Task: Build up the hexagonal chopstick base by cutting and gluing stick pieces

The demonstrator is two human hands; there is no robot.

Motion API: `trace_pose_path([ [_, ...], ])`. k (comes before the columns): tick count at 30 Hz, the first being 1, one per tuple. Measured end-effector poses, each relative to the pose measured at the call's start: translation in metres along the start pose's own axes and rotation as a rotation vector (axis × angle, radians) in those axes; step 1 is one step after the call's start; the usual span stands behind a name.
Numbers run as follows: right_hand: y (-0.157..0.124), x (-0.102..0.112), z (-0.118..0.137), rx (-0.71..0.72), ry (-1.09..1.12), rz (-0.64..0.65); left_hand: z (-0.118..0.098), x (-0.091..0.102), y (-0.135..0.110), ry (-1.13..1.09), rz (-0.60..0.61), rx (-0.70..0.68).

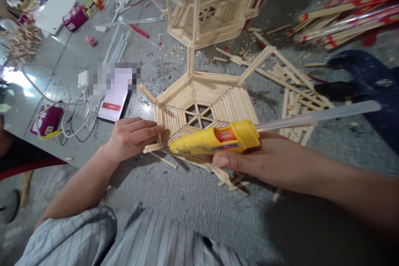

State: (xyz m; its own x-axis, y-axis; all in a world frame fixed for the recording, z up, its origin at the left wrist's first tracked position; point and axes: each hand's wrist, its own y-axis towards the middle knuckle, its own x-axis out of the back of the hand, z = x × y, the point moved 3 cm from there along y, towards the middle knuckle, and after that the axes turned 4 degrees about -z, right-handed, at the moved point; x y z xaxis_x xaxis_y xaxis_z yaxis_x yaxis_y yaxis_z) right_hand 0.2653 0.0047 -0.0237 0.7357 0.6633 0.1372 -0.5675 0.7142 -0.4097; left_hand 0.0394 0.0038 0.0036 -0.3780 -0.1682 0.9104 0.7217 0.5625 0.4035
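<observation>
My right hand (264, 162) is wrapped around a yellow hot glue gun (215, 138), with a long translucent glue stick (321, 115) poking out of its back end. The gun's nozzle points left, close to the near-left corner of an octagonal, web-like frame (233, 106) built from thin wooden sticks. My left hand (134, 137) grips that corner, its fingers bent over the rim. Several short stick posts rise outward from the frame's corners. The gun covers part of the frame's near side.
Behind stands a taller wooden stick structure (199, 20). Loose sticks (296, 99) lie in a pile on the right, near red-banded packs of sticks (343, 16) and a dark blue object (374, 87). To the left are a phone (115, 95), white cables and purple boxes (46, 119).
</observation>
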Motion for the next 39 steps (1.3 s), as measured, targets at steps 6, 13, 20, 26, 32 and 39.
trace_pose_path([
  [6, -0.0018, -0.0001, -0.0011, -0.013, 0.001, 0.0, 0.0001, -0.0004, 0.0005, -0.005, -0.02, -0.012],
  [13, -0.0039, 0.0013, -0.0016, -0.007, -0.003, 0.002, 0.0004, -0.0002, -0.0002, 0.008, -0.009, -0.006],
  [20, -0.0023, -0.0003, -0.0013, -0.021, -0.023, 0.003, 0.0001, -0.0001, 0.0004, -0.004, -0.024, -0.021],
  [26, -0.0022, 0.0003, -0.0014, 0.007, -0.002, 0.001, 0.0005, -0.0008, -0.0008, -0.006, -0.014, -0.01],
  [32, -0.0004, 0.0003, -0.0004, -0.011, -0.015, -0.007, 0.001, -0.0011, -0.0014, 0.004, 0.018, 0.018],
  [39, -0.0011, 0.0, -0.0012, -0.024, -0.004, -0.004, 0.0009, -0.0012, -0.0014, -0.02, -0.036, 0.0],
])
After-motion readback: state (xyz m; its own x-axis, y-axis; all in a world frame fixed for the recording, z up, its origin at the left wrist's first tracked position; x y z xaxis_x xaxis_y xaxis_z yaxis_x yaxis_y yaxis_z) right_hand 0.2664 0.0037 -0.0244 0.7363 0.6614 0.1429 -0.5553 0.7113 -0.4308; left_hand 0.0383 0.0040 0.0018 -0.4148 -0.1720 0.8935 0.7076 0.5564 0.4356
